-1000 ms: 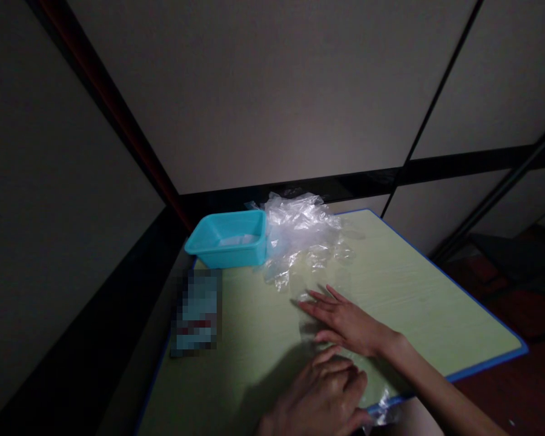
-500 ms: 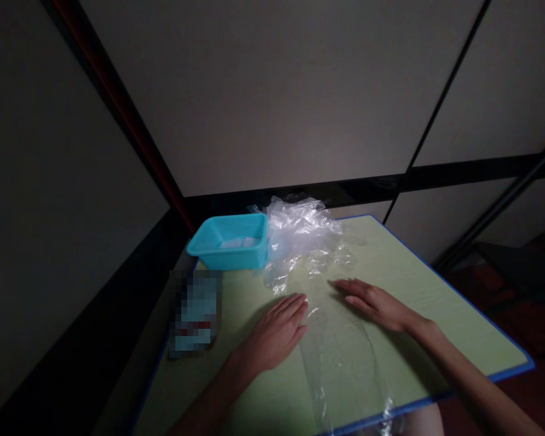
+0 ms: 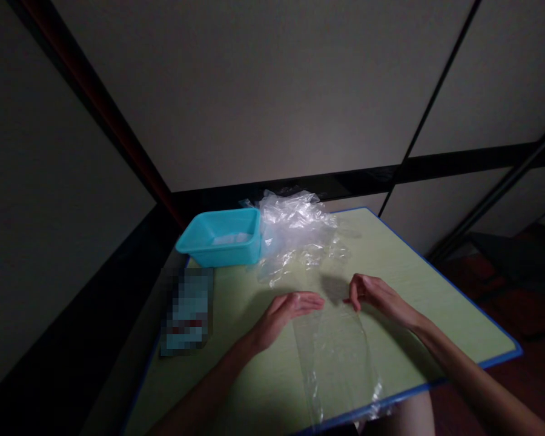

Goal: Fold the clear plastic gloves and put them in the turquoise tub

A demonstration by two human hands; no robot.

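Clear plastic film (image 3: 338, 357) lies before us in the head view, flat on the worktop (image 3: 418, 290), its near end running over the blue edge towards us. Our left hand (image 3: 287, 307) is at its far left corner, fingers straight and close together, thumb hidden; we cannot tell whether they grasp it. Our right hand (image 3: 379, 297) is at the far right corner, fingers curled down; whether they pinch the film we cannot tell either. Beyond sits a crumpled plastic heap (image 3: 295, 221), just beside a turquoise tub (image 3: 229, 257).

The overhanging end could drag the film off if we pin it too lightly, and such flimsy stuff might crease if our 2 hands pulled unevenly. Compared with 0.5 s ago, our right fingers have bent from stretched, and our left fingers now point across the film rather than ahead.
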